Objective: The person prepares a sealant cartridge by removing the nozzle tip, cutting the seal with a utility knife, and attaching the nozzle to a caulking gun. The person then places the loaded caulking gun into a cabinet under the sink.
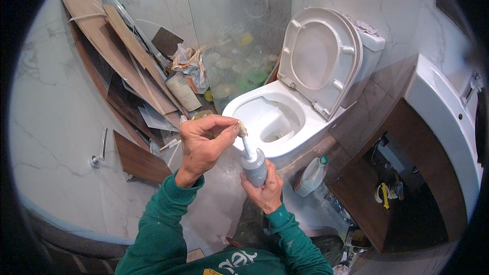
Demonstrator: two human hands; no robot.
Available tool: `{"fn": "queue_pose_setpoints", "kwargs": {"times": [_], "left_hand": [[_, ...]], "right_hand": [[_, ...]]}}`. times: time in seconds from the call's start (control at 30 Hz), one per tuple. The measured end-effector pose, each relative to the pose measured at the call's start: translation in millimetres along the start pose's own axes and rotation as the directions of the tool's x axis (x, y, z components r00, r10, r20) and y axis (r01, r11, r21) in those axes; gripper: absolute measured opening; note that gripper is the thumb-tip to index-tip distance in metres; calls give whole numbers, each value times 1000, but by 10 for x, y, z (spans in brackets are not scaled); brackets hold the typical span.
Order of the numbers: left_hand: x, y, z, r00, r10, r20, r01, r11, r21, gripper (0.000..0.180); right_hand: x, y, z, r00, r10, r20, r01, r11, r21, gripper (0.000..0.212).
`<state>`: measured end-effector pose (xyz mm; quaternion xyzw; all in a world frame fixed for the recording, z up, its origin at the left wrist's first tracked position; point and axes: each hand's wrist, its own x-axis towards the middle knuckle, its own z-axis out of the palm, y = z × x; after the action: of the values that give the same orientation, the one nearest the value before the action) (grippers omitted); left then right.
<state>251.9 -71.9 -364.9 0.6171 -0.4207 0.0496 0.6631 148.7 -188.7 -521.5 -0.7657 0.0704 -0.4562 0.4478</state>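
Observation:
In front of me my right hand [265,187] is wrapped round a grey sealant cartridge [254,169], which stands tilted with its white nozzle [248,145] pointing up. My left hand [206,145] is closed in a pinch of thumb and forefinger on a small beige lump [242,129] at the nozzle's tip. It looks like dried sealant, though its kind is not certain. Just beyond both hands stands the white toilet [234,108], its lid and seat [321,53] raised.
Wood panels [109,46] and a crumpled bag [189,66] lean at the left. A bottle with a green cap [308,178] stands on the floor by the toilet. At right is a brown vanity cabinet [356,188] under a white basin [448,102]; yellow-handled tools [384,196] lie in it.

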Motion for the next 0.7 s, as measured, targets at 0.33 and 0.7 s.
{"fn": "queue_pose_setpoints", "kwargs": {"times": [0.33,0.7], "left_hand": [[54,108,6,989,134,-54,-102,914,393,7],[67,26,40,954,298,-40,-264,893,365,6]], "right_hand": [[-14,17,89,999,-38,-5,38,997,-61,62],[47,1,-69,993,-42,109,33,996,83,64]]}}
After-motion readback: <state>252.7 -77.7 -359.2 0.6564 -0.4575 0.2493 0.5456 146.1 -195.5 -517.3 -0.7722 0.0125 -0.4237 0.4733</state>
